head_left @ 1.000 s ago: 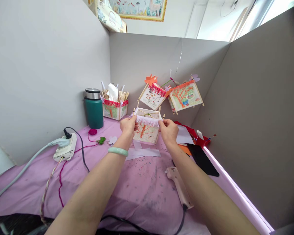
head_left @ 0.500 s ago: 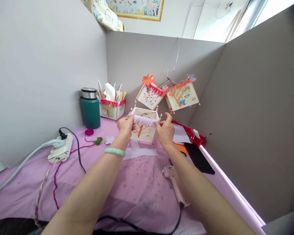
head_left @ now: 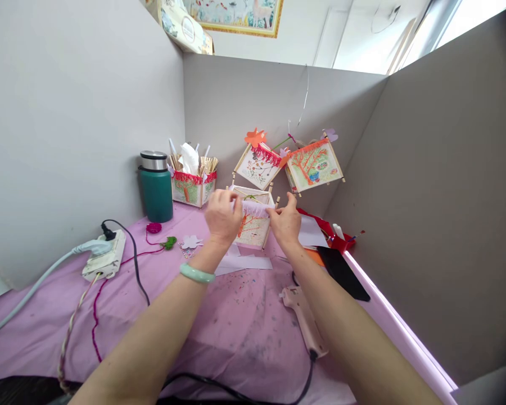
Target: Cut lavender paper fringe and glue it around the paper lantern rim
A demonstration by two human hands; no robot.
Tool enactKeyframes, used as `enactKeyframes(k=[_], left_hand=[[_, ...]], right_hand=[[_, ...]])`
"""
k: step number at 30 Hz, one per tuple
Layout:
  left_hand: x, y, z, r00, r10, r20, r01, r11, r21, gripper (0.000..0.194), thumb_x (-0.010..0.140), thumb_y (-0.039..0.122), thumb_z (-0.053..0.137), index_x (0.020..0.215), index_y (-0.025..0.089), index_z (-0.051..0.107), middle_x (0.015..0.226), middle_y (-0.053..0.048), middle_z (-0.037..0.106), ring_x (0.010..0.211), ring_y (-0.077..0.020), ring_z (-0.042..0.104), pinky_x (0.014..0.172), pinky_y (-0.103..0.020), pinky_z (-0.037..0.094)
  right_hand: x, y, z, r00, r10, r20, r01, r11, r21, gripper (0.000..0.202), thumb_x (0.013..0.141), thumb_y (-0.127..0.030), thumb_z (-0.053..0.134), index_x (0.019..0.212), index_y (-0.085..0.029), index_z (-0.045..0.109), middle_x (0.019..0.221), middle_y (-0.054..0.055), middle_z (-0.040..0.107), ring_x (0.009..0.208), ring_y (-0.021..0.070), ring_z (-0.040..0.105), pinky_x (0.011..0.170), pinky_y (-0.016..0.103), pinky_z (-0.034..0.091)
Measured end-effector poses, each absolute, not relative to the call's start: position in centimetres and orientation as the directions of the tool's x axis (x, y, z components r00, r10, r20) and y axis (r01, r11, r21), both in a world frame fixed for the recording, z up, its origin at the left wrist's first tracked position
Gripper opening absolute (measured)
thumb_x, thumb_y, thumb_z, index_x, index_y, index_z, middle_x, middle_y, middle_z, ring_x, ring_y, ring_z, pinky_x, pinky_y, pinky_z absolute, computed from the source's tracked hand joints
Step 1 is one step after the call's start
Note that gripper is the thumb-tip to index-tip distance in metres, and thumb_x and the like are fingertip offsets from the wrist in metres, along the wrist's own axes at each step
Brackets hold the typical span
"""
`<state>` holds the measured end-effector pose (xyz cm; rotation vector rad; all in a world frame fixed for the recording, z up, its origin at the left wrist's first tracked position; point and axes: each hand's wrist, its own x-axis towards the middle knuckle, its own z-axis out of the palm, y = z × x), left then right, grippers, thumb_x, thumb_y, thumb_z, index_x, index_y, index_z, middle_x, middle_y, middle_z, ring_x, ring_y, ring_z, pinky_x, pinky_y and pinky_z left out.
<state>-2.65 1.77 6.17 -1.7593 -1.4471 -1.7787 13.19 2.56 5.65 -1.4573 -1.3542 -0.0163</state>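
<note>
A small paper lantern (head_left: 255, 228) with a stick frame and an orange tree drawing stands in front of me, a pale lilac paper fringe (head_left: 256, 210) along its top edge. At the right corner, my right hand (head_left: 285, 224) pinches the fringed edge between thumb and fingers. My left hand (head_left: 223, 216), bent and blurred by motion, is over the left part of the fringe and covers that corner. Whether it grips anything is hidden. White paper strips (head_left: 247, 262) lie just below the lantern. A pink hot glue gun (head_left: 303, 320) rests by my right forearm.
Two decorated lanterns (head_left: 314, 160) hang behind. A green bottle (head_left: 156, 191) and a decorated stick holder (head_left: 194, 188) stand back left. A power strip (head_left: 105, 256) and cords lie left; a black flat item (head_left: 343, 273) and red tray (head_left: 341, 243) lie right. Grey partitions (head_left: 244, 95) surround the table.
My left hand has left the lantern's left corner post and moved right and slightly up, across the fringe. My right hand stays at the right corner.
</note>
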Motion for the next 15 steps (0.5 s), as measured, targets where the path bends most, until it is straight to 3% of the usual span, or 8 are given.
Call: enactKeyframes(k=[3,5,11,15], left_hand=[[-0.8,2.0,6.8,0.166,0.408,0.898,0.732,-0.661,0.165,0.020,0.090,0.025,0.047,0.088,0.019,0.066,0.095,-0.007,0.068,0.098,-0.0208,0.056,0.091,-0.035,0.041],[0.3,2.8,7.4,0.309,0.426,0.850,0.694,-0.712,0.105,0.021,0.089,0.020,0.048,0.091,0.019,0.069,0.100,-0.007,0.069,0.102,-0.0208,0.055,0.093,-0.035,0.040],[1.7,4.6,8.8,0.368,0.697,0.616,0.728,-0.628,0.276,0.021,0.082,0.018,0.051,0.083,0.019,0.072,0.083,-0.006,0.070,0.083,-0.0192,0.061,0.079,-0.031,0.044],[1.9,5.2,9.5,0.353,0.776,0.522,0.720,-0.582,0.378,0.020,0.077,0.019,0.054,0.081,0.017,0.073,0.079,-0.005,0.070,0.072,-0.0167,0.060,0.069,-0.027,0.043]], right_hand=[[13.2,2.6,5.8,0.340,0.701,0.627,0.731,0.223,-0.645,0.072,0.075,-0.026,0.063,0.140,-0.008,0.035,0.082,0.010,0.073,0.088,0.0298,0.066,0.079,0.039,0.045],[13.3,2.6,5.8,0.331,0.709,0.623,0.748,0.205,-0.631,0.071,0.076,-0.024,0.061,0.140,-0.008,0.035,0.082,0.010,0.073,0.087,0.0300,0.066,0.077,0.039,0.046],[13.5,2.6,5.9,0.305,0.731,0.610,0.776,0.181,-0.605,0.066,0.077,-0.023,0.057,0.139,-0.010,0.038,0.082,0.010,0.073,0.087,0.0308,0.067,0.076,0.039,0.047],[13.6,2.7,5.9,0.293,0.731,0.616,0.775,0.196,-0.601,0.064,0.077,-0.024,0.057,0.137,-0.011,0.041,0.083,0.010,0.073,0.088,0.0307,0.067,0.077,0.040,0.047]])
